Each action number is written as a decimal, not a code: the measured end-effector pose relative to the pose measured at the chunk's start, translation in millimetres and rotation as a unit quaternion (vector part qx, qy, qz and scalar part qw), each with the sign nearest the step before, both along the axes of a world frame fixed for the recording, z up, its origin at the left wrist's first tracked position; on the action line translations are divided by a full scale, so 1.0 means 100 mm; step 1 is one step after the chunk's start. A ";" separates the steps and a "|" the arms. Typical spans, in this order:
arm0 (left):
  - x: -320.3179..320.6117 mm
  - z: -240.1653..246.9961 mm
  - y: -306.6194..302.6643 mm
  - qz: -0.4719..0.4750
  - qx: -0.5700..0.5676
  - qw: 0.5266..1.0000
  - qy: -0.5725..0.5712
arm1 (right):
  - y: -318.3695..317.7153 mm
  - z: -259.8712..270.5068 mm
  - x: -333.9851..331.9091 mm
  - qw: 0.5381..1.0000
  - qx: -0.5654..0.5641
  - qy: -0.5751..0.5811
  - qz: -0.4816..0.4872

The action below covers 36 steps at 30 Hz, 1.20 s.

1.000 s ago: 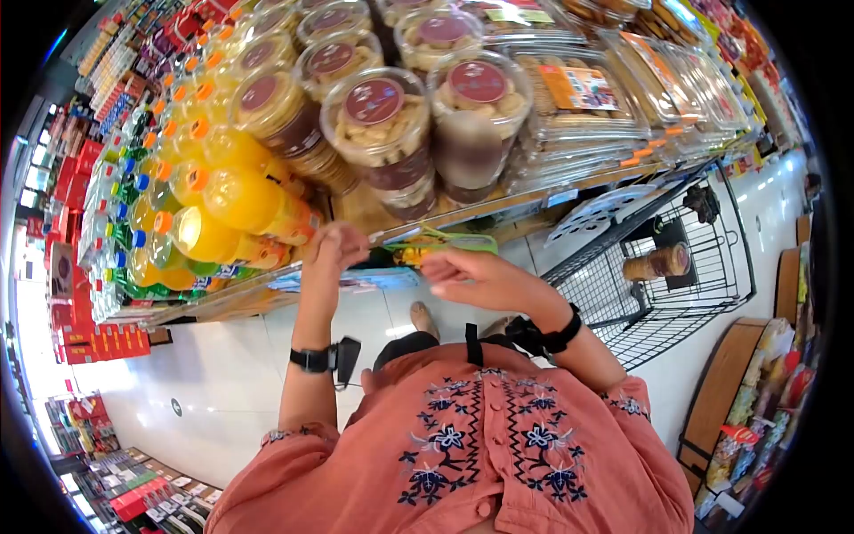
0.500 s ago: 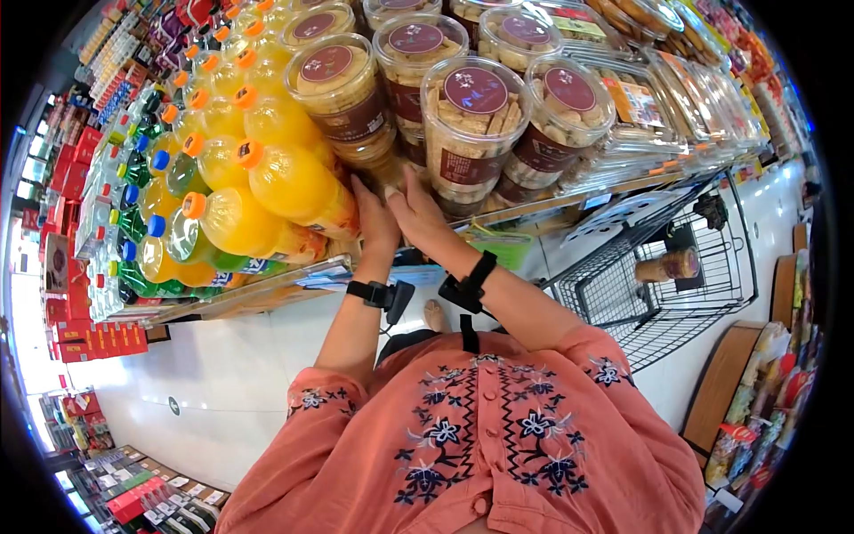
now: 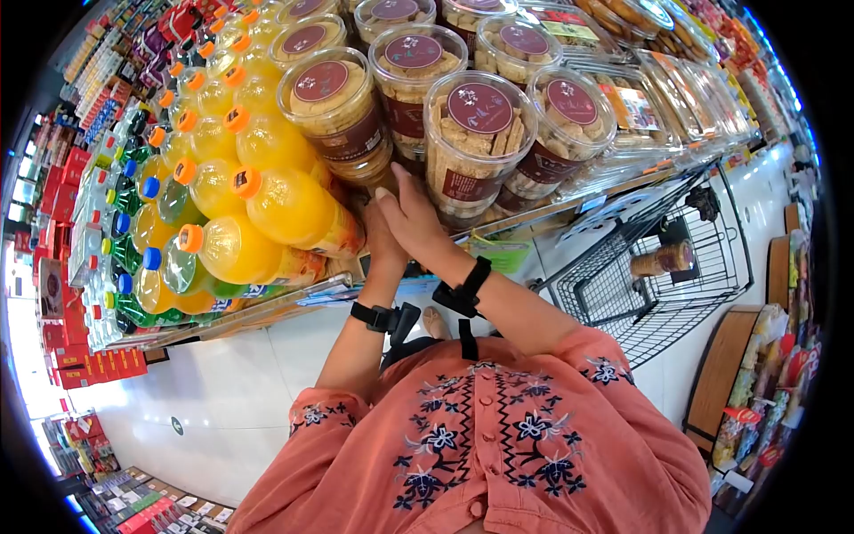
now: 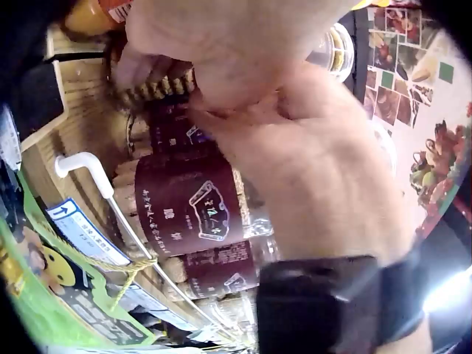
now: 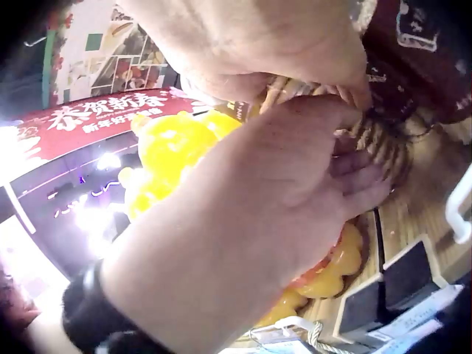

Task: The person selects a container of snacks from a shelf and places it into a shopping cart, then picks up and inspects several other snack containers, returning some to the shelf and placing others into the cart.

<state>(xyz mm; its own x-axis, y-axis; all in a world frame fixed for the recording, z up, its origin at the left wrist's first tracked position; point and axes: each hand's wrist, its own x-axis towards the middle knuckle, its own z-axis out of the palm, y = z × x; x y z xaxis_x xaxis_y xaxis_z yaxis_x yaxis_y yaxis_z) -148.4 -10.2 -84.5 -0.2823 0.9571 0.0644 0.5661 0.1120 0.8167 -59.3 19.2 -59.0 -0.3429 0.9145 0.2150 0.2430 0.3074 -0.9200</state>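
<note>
A clear plastic tub of round cookies (image 3: 345,116) with a maroon lid label stands at the shelf's front, beside orange soda bottles (image 3: 289,205). Both hands grip it low down, close together. My left hand (image 3: 382,233) is on the bottle side, its fingers (image 5: 361,173) curled at the ridged cookies in the right wrist view. The right hand (image 3: 414,218) lies on the other side, partly over the left hand in the head view. Just right of it stands a tub of stick-shaped biscuits (image 3: 476,142). The hands hide part of the held tub's base.
More cookie tubs (image 3: 418,71) crowd behind, with flat clear packs (image 3: 632,102) to the right. A wire shopping cart (image 3: 640,294) holding one tub (image 3: 663,260) stands at right. A white rail (image 4: 92,173) and price tags line the shelf edge.
The hands were apart in front of the shelf; they have come together forward onto the cookie tub's lower part. Over the last half second they stay there, with the head view shifting slightly.
</note>
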 end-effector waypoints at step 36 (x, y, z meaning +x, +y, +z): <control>-0.08 -0.09 -0.21 0.105 0.021 0.975 -0.194 | 0.11 -0.08 -0.09 0.999 -0.010 0.006 -0.032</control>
<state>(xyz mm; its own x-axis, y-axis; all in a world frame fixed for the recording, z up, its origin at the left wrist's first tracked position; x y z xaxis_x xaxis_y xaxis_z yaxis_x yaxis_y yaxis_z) -156.2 -30.7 -93.8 -0.4831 0.8743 -0.0482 0.1819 0.1541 0.9712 -68.3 30.5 -66.6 -0.2802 0.9387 0.2006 0.2505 0.2733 -0.9288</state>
